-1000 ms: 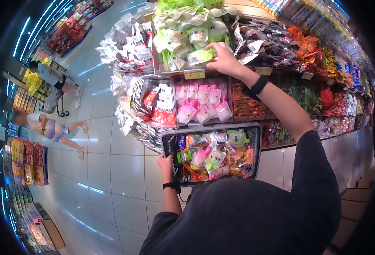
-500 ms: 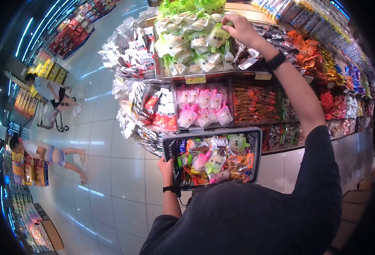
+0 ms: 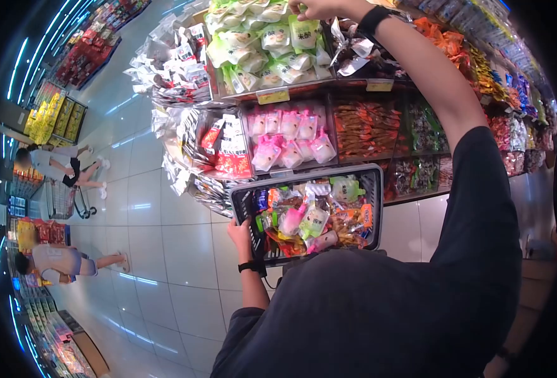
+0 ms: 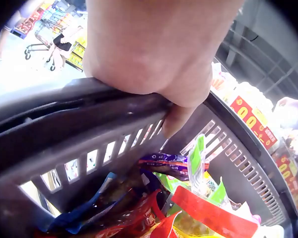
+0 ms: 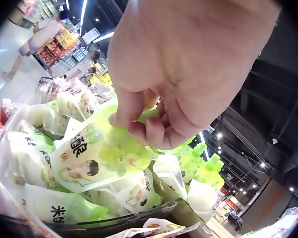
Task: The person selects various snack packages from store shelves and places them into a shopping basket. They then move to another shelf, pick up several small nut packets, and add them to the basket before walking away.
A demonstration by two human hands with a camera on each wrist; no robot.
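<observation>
My right hand (image 3: pixel 324 9) is at the top of the head view, over the right side of a heap of green-and-white pouches (image 3: pixel 243 63). Thumb and fingertips pinch the green top of one spouted pouch (image 5: pixel 79 158), whose printed front faces the right wrist camera. Other pouches lie under and beside it. My left hand (image 3: pixel 240 236) grips the left rim of a dark plastic shopping basket (image 4: pixel 44 106), its thumb hanging over the inner wall. Inside are mixed snack packets, including a pink pouch (image 3: pixel 292 219) and a green-and-white pouch (image 3: pixel 314 222).
Below the green heap is a bin of pink pouches (image 3: pixel 281 148). White-and-red packets (image 3: pixel 177 63) fill the left side of the stand, brown-orange packets (image 3: pixel 366 129) the right. Two people and a shopping cart (image 3: pixel 61 198) are on the tiled floor at left.
My right hand has gone from the heap's front up to its right side, tipping the pouch from lying flat to upright. The left hand stays on the basket. The people at left have moved.
</observation>
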